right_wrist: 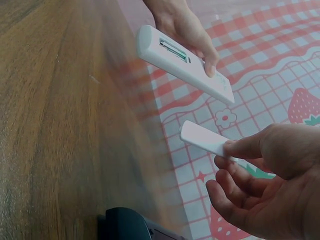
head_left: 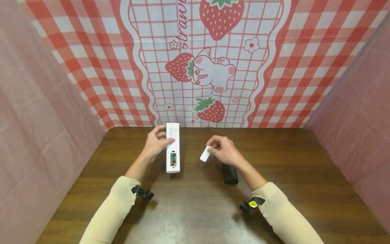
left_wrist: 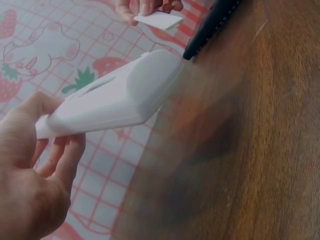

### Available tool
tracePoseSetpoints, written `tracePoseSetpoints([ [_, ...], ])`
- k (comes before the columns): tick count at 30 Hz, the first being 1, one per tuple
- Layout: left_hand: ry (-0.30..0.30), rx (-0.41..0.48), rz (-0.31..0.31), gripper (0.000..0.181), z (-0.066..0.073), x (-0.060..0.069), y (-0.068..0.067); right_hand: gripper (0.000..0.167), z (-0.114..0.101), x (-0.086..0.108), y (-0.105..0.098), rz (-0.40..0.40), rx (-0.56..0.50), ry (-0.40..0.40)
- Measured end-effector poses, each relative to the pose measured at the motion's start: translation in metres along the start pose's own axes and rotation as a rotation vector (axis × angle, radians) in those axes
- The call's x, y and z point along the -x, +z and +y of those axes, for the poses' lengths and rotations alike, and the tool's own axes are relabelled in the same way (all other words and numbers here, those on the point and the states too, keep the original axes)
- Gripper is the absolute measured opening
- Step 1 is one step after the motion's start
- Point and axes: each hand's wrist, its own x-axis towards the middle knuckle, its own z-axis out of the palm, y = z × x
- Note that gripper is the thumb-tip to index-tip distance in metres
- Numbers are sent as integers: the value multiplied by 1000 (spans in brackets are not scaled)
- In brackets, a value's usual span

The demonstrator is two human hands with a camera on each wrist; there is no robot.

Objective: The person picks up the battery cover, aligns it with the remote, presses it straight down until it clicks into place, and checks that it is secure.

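Observation:
My left hand [head_left: 155, 142] grips a white remote control [head_left: 173, 145] by its sides, thumb across its back. The back faces up, and its battery compartment [head_left: 173, 159] is uncovered, with batteries showing inside. In the left wrist view the remote [left_wrist: 120, 95] is held above the tabletop. Between thumb and fingers, my right hand [head_left: 224, 150] pinches a small white battery cover [head_left: 205, 154], apart from the remote. The right wrist view shows the cover [right_wrist: 205, 138] held by one end.
On the wooden table [head_left: 189, 206], a black object [head_left: 230, 174] lies partly hidden under my right forearm. A strawberry-print cloth [head_left: 210, 67] hangs along the back edge, and pink cloth [head_left: 353, 88] hangs at the sides.

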Motion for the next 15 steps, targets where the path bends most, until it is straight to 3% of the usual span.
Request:
tracePoseSetpoints([
  [15,16,12,-2,76,6,0,6,10,4,6,-10,15,9,-11],
])
